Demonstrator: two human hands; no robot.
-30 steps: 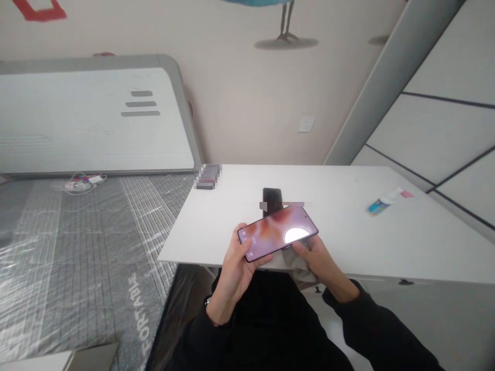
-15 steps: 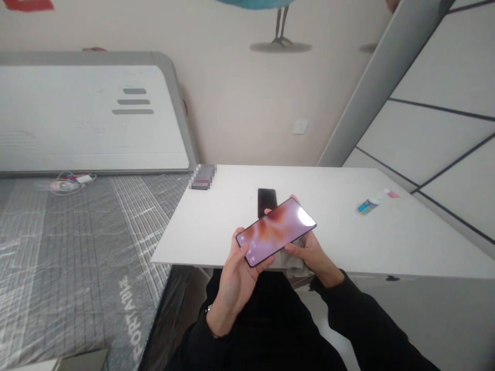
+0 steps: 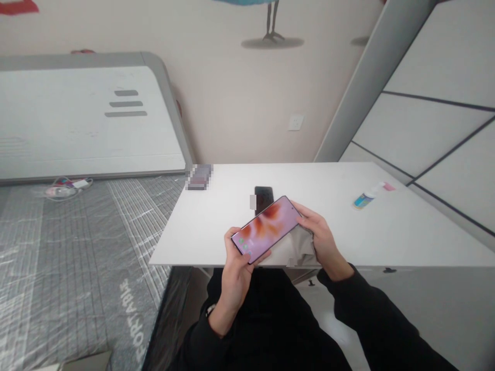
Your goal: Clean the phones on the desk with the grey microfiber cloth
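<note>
A large smartphone with its screen lit in pink and orange is held at a slant above the front of the white table. My left hand grips its lower left end, thumb on the front corner and fingers behind. At the upper right end, my right hand pinches the phone's edge, with the thumb near the screen. A beige-grey cloth hangs or lies beneath the phone, beside my right hand; whether that hand touches it I cannot tell. Behind lies a dark phone, partly covered by the held one.
A small spray bottle with a pink tip lies at the table's right. A blurred-out flat item sits at the back left corner. Left of the table is a plastic-covered mattress with a coiled cable.
My right hand has shifted from the phone's lower long edge to its right end. The screen has tilted, so the bright glare is gone and more of the cloth shows.
</note>
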